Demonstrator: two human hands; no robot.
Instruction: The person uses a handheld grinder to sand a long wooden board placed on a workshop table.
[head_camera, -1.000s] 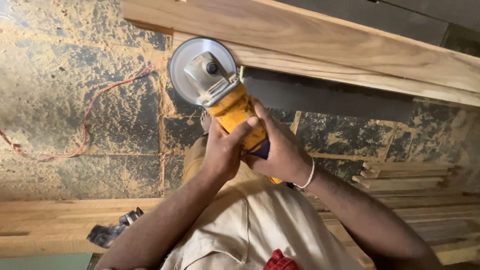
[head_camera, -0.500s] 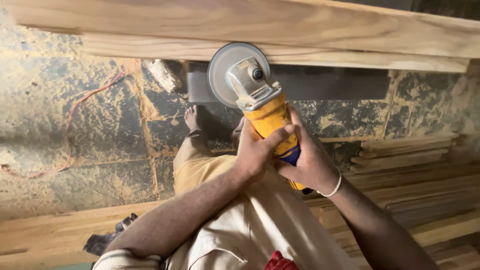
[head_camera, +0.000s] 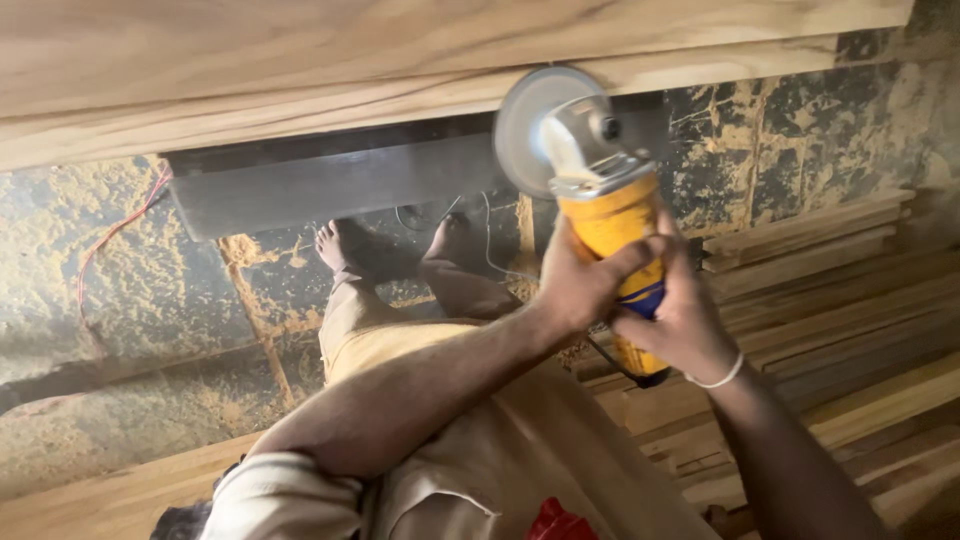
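Sawdust-strewn dark floor (head_camera: 150, 300) below plank (head_camera: 300, 60), angle grinder (head_camera: 600, 190) disc at plank's lower edge, left hand (head_camera: 580, 280) and right hand (head_camera: 680, 320) fingers wrapped round its yellow body, stacked boards (head_camera: 820, 250) right of grinder.

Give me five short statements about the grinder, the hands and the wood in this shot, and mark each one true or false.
1. Both hands grip the yellow angle grinder. True: the left hand and right hand wrap its body.
2. The grinder's disc is at the edge of the wooden plank. True.
3. The person wears heavy boots. False: the feet are bare.
4. A red wire lies on the dusty floor. True.
5. The right wrist is bare. False: it has a white band.
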